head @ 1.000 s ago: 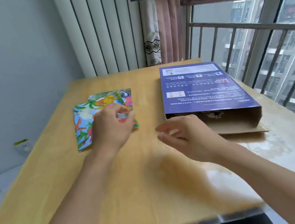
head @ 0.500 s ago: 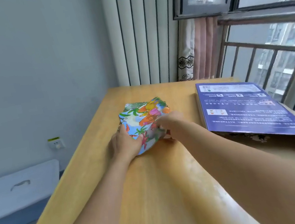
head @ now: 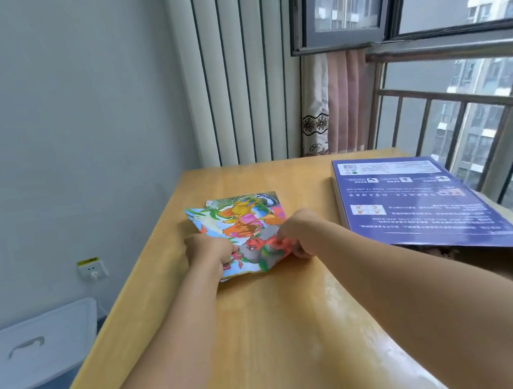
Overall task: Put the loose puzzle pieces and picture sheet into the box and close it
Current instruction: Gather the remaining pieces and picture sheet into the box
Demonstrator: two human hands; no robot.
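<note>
Wooden surface (head: 273, 344) carries two task items: the sheet (head: 243, 227) at centre-left and the box (head: 419, 201) to the right, well apart from each other. The sheet is brightly printed in orange, green, pink and blue; its far part lies flat, while its near edge is lifted and creased. A second printed layer shows behind its far edge; whether this is a separate sheet cannot be told. The left hand (head: 210, 253) grips the near-left edge of the sheet, fingers curled round the paper. The right hand (head: 296, 235) pinches the near-right corner, fingers closed on the crumpled paper. Both forearms extend from the near edge of the view. The box is flat, with a purple printed top face, and its near end is open, exposing a brown cardboard interior with small dark pieces (head: 441, 253) inside. Beside the surface on the left, a blue bin (head: 29, 364) with a white lid stands on the floor, below a wall socket (head: 92, 270). A railing (head: 472, 110) and window lie beyond the box.
</note>
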